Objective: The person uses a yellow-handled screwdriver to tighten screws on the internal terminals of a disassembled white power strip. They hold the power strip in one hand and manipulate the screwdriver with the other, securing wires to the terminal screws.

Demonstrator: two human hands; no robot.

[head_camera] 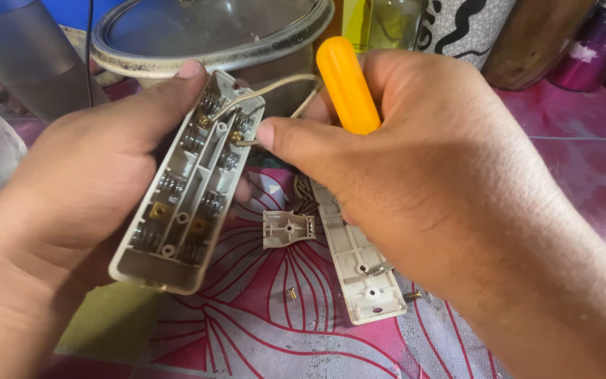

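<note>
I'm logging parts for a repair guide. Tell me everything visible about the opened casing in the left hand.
The opened casing is a long, off-white plastic shell, cover off, tilted with its inside facing up. It shows metal springs, brass contacts and dividing ribs. A pale wire runs from its top end. The left hand grips it from beneath; the right hand thumb touches its upper edge.

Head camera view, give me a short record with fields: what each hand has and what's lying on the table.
left hand: holds opened power strip half, springs and brass contacts showing
right hand: holds orange screwdriver handle, thumb pressing the wire at the strip's top end
table: pink floral cloth
on table: cover plate, small plastic piece, loose screw
behind: glass-lidded pot
</note>
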